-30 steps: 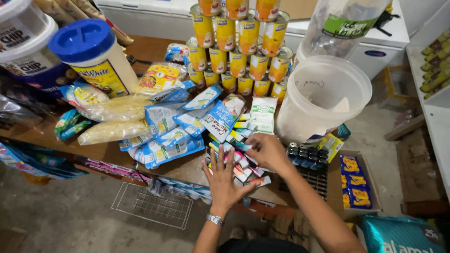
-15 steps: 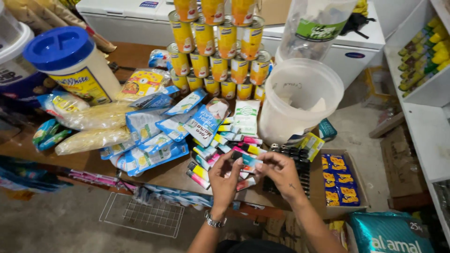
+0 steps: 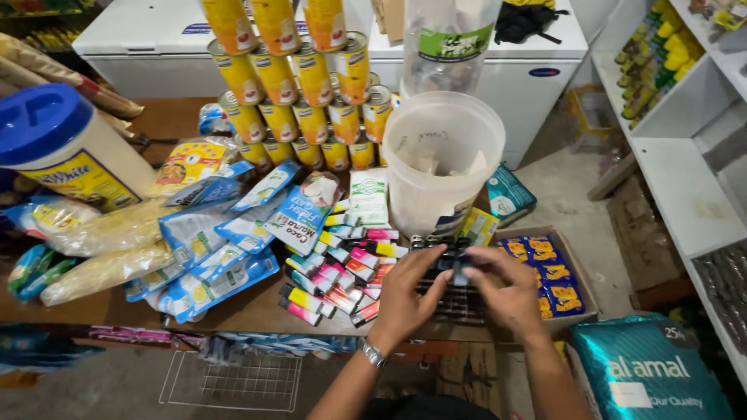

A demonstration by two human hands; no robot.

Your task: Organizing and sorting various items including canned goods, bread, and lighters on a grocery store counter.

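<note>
**Both hands on the dark item beside the white bucket**

We take the white bucket (image 3: 443, 155) as landmark. Just in front of its base, our left hand (image 3: 405, 299) and right hand (image 3: 510, 292) meet over a small dark item (image 3: 451, 260). It lies between the two sets of fingertips, its long axis running left to right, one end toward each hand. Both hands are about equally near; the left hand's fingers (image 3: 424, 264) close narrowly on its left end, the right hand's fingers curl over its right end. We judge both hands hold it, though the exact grip under the right fingers is hidden. Below the hands lies a dark tray of like pieces (image 3: 459, 307); its detail is too blurred to read.

Packages, placed from the bucket:
- Left-front: a spread of small sachets (image 3: 342, 272), pink, yellow, green and red, fanned in rows.
- Left: blue-and-white flat packets (image 3: 218, 257), overlapping; farther left, pale yellow bags (image 3: 101, 268).
- Behind-left: a stack of yellow tins (image 3: 303, 85), several tiers high.
- Far left: a cream tub with a blue lid (image 3: 47, 128).
- Right-front: an open carton of blue-and-orange packs (image 3: 556, 276).
- Right, near the base: a teal box (image 3: 510, 194).
- Far right-front: a teal sack (image 3: 650, 369) on the floor.
- Behind: a white chest freezer (image 3: 156, 39).
</note>
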